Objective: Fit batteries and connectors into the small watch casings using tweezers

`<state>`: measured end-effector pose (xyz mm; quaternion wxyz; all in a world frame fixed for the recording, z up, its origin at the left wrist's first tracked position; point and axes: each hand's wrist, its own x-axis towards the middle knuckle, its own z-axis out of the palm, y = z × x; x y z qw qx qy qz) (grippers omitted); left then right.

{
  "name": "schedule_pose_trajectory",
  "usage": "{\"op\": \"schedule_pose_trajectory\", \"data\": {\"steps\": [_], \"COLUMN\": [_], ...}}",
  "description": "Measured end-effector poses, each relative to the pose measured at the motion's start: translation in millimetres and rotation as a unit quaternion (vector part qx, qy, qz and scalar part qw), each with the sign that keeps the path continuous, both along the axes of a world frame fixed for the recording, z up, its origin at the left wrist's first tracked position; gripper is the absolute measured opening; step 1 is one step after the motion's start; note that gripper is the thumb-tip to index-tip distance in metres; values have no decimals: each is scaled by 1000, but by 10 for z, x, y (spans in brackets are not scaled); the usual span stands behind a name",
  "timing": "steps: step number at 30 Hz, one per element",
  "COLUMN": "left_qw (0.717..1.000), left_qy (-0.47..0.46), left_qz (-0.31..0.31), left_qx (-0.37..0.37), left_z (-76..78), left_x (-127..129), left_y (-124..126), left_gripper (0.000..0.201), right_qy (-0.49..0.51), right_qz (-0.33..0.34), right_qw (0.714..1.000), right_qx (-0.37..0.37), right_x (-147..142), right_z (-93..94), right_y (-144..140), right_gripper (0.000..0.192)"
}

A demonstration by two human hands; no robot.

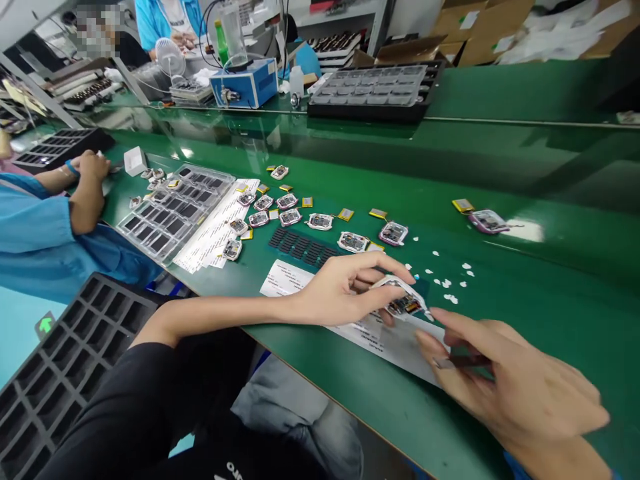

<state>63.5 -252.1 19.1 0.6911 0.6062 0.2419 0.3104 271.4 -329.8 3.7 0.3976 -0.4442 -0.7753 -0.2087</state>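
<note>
Circuit module [404, 303]: a small board in a white frame, pinched at the near edge of the bench [550, 267], over a white label sheet [395, 340].
Left hand [345, 290]: fingers curled round the module, grasping it by its left and upper edges; forearm lies across the bench edge.
Right hand [505, 380]: thumb and forefinger closed on a thin dark tool [463, 362], probably tweezers, its tip just right of the module and seemingly not touching it.
Grip advice: I judge the hold best kept on the frame edges, clear of the exposed parts on the board face.
Tool advice: the tip should approach low and flat, so it lifts only the film or tab and does not scrape the board.
Steadying: resting the module lightly on the label sheet would likely calm both hands.
Nearby: white scraps [450, 283] lie just beyond the module; more modules [320, 221] lie in loose rows farther left, near a clear tray [175, 210].
Co-worker: a blue sleeve [45, 233] at the left, well apart.
</note>
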Motion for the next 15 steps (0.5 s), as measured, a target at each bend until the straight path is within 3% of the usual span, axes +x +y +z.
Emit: {"op": "schedule_pose_trajectory", "data": {"steps": [4,15], "left_qw": [998,998], "left_qy": [-52,-18], "left_qz": [6,40], "left_qx": [-42,51], "left_z": [-86,-108], "left_x": [-14,-84], "left_y": [-61,-72], "left_gripper": [35,15], "right_qy": [-33,-21], "right_qz": [3,7], "right_qw": [999,998], "right_qx": [-18,-64], "right_x": [-84,-116], "right_z": [33,-30], "right_y": [-38,-54], "right_gripper": [77,83]}}
